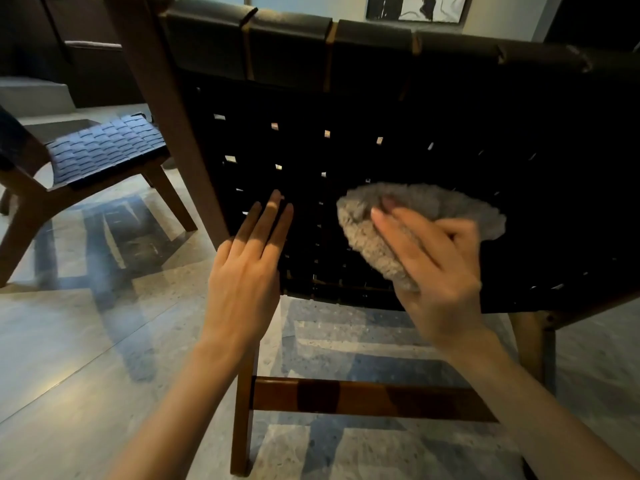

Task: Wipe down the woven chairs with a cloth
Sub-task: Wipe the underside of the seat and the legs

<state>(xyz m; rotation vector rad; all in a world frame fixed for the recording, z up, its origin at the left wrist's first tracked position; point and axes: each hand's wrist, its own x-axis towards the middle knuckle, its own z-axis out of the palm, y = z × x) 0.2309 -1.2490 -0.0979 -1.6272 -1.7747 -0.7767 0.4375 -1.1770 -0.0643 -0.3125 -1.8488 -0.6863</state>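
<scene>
I face the back of a woven chair with dark straps and a brown wooden frame. My right hand presses a fluffy grey cloth against the lower part of the woven back, fingers straight on top and thumb curled round the cloth's edge. My left hand lies flat with straight fingers on the weave, just left of the cloth, near the chair's left post. A second woven chair stands at the left, its seat facing up.
The floor is pale stone with blue-grey patches. A wooden crossbar of the near chair runs below my hands. A framed picture hangs on the far wall. A low step rises at the back left.
</scene>
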